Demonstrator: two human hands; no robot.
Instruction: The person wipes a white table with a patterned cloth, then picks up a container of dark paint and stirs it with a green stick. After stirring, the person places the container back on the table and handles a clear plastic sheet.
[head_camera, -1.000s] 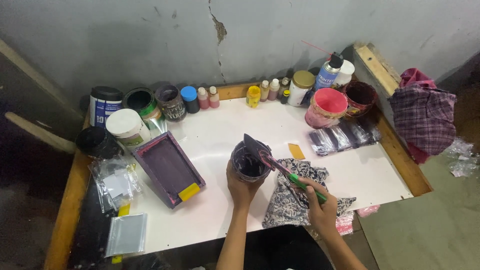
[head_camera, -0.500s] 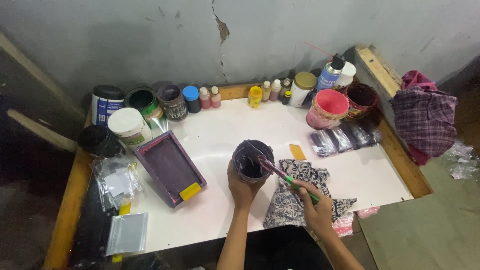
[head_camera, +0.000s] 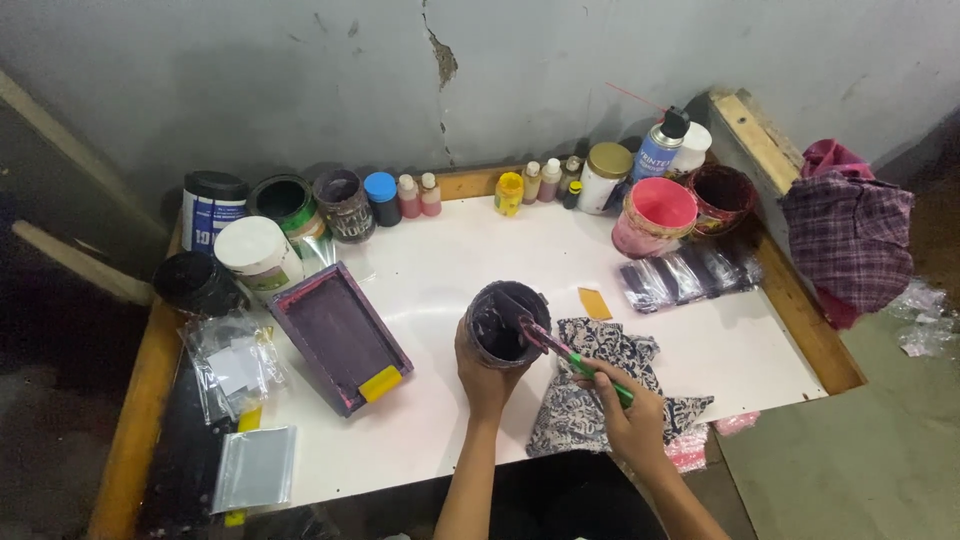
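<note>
My left hand (head_camera: 482, 372) grips a dark purple-stained paint tub (head_camera: 503, 322) from below, holding it tilted just above the white table (head_camera: 700, 350). My right hand (head_camera: 628, 412) holds a green-handled stirring tool (head_camera: 585, 368) whose paint-coated end reaches into the tub. Under my right hand lies a patterned black-and-white cloth (head_camera: 590, 395). A small orange card (head_camera: 595, 303) rests just right of the tub.
A purple-stained framed screen (head_camera: 338, 335) with a yellow squeegee (head_camera: 380, 383) lies to the left. Paint tubs, small bottles and a spray can (head_camera: 658, 152) line the back edge, beside a pink tub (head_camera: 655, 215). Plastic bags (head_camera: 232, 365) sit left; a checked cloth (head_camera: 848, 235) hangs right.
The tub has shifted slightly and the tool has moved a little inside it; both hands keep their hold.
</note>
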